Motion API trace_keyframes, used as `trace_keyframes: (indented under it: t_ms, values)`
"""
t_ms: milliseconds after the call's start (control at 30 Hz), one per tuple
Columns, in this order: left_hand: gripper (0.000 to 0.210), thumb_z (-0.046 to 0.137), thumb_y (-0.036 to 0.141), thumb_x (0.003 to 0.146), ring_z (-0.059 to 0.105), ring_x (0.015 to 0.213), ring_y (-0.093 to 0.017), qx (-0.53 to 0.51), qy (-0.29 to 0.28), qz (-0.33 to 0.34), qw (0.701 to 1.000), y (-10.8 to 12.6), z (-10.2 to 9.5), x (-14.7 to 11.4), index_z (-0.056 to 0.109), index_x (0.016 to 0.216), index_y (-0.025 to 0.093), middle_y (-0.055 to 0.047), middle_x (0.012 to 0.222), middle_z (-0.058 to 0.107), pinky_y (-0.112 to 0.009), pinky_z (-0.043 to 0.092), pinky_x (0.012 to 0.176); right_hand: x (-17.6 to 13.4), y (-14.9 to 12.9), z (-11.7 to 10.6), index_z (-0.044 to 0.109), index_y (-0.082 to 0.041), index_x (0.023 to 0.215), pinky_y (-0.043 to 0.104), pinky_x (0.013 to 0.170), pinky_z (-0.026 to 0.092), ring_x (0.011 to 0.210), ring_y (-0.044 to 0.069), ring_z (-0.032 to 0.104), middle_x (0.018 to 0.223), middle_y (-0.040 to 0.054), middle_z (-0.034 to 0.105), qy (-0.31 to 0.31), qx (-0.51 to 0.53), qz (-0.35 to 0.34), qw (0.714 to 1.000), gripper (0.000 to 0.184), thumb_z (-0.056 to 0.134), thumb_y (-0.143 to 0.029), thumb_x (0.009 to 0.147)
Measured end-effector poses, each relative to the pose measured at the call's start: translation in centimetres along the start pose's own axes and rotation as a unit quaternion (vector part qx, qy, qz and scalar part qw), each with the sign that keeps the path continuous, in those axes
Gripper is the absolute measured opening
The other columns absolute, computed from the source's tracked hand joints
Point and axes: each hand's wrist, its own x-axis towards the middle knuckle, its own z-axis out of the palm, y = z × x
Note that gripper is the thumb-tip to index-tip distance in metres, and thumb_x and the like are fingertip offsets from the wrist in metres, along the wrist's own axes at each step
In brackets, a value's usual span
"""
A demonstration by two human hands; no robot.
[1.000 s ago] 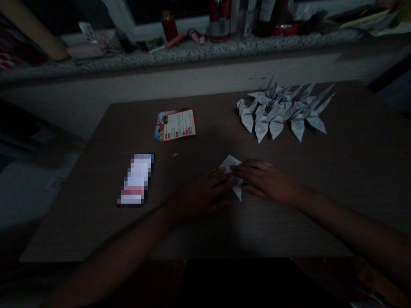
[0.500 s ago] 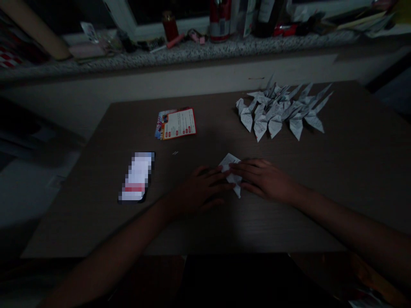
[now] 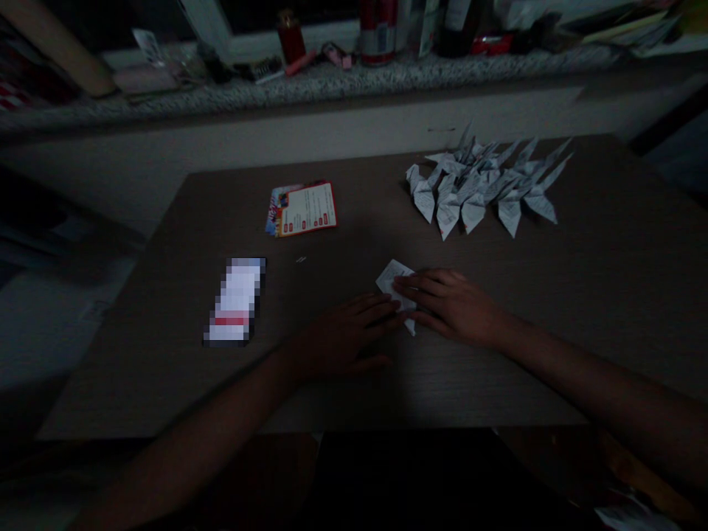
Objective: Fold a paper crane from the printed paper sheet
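A folded piece of printed paper (image 3: pixel 392 273) lies flat on the table between my hands, with one corner pointing away and a narrow tip toward me. My left hand (image 3: pixel 351 332) rests at its left lower edge, fingers stretched out and their tips on the paper. From the other side my right hand (image 3: pixel 456 306) lies over the right part of the paper, its fingers extended and pressing down. The middle of the paper is partly hidden beneath the fingertips. Several folded paper cranes (image 3: pixel 476 188) stand grouped farther off to the right.
A phone (image 3: pixel 235 299) with a lit screen lies left of my hands on the table (image 3: pixel 182 383). Behind it is a small stack of printed cards (image 3: pixel 307 209). A stone windowsill (image 3: pixel 326 81) at the back carries a red can (image 3: pixel 378 33), bottles and clutter.
My left hand has slid slightly toward me along the paper, uncovering more of its upper left part. The right hand stays nearly in place. The view has tilted a little.
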Motion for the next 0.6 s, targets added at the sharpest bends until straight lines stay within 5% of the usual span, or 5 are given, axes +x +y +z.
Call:
trace_keyframes:
  t_ms: [600]
  values:
    - [0.071, 0.048, 0.057, 0.104, 0.031, 0.154, -0.041, 0.065, 0.001, -0.011, 0.998, 2.3, 0.5, 0.5, 0.033, 0.161, 0.018, -0.023, 0.162, 0.039, -0.059, 0.027, 0.125, -0.2, -0.4, -0.1, 0.043, -0.019, 0.159, 0.05, 0.107, 0.041, 0.135, 0.032, 0.05, 0.153, 0.0116, 0.057, -0.007, 0.006, 0.016, 1.0, 0.055, 0.047, -0.04, 0.107]
